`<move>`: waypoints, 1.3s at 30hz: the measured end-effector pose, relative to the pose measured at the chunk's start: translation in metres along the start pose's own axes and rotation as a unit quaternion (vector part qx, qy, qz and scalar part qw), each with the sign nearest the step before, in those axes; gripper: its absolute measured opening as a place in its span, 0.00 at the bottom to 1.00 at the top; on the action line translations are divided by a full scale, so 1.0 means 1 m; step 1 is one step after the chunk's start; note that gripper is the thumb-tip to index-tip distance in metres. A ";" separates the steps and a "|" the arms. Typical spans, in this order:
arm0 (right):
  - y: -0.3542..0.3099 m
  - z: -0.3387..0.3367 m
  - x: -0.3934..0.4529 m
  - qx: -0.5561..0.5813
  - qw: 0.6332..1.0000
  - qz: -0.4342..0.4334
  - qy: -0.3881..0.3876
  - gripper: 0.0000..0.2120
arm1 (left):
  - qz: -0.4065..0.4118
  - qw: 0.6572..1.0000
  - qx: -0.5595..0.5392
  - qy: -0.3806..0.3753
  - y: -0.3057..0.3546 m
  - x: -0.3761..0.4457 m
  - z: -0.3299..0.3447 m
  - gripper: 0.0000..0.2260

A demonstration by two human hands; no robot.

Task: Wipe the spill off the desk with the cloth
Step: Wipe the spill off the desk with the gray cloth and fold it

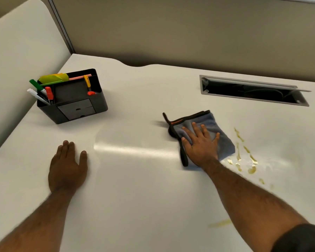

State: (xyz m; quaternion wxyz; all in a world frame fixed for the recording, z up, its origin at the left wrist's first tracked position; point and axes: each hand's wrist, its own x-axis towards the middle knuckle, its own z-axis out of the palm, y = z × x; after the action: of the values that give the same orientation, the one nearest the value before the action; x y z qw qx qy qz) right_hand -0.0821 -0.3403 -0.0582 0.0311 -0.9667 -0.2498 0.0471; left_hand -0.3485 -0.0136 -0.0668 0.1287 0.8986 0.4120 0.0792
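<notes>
A grey-blue cloth (220,135) with a black edge lies folded on the white desk (135,179), right of centre. My right hand (201,144) rests flat on top of it, fingers spread, palm pressing down. Yellowish spill drops and streaks (247,160) dot the desk just right of the cloth, and one more yellow smear (220,223) lies nearer to me beside my right forearm. My left hand (67,168) lies flat on the bare desk at the left, fingers together, holding nothing.
A black desk organiser (76,104) with markers and pens stands at the back left. A cable hatch (253,91) with its lid open is set into the desk at the back right. Beige partition walls (189,33) close off the back and left.
</notes>
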 end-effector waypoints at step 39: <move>0.181 -0.016 -0.117 0.041 0.981 0.173 0.076 0.22 | 0.026 0.999 0.022 0.001 -0.005 0.000 0.001 0.35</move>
State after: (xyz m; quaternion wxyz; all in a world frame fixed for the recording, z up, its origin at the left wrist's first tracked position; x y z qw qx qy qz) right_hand -0.0949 -0.5557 -0.0484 0.0813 -0.9939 -0.0738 -0.0111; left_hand -0.3518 -0.0105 -0.0697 0.1065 0.9117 0.3898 0.0743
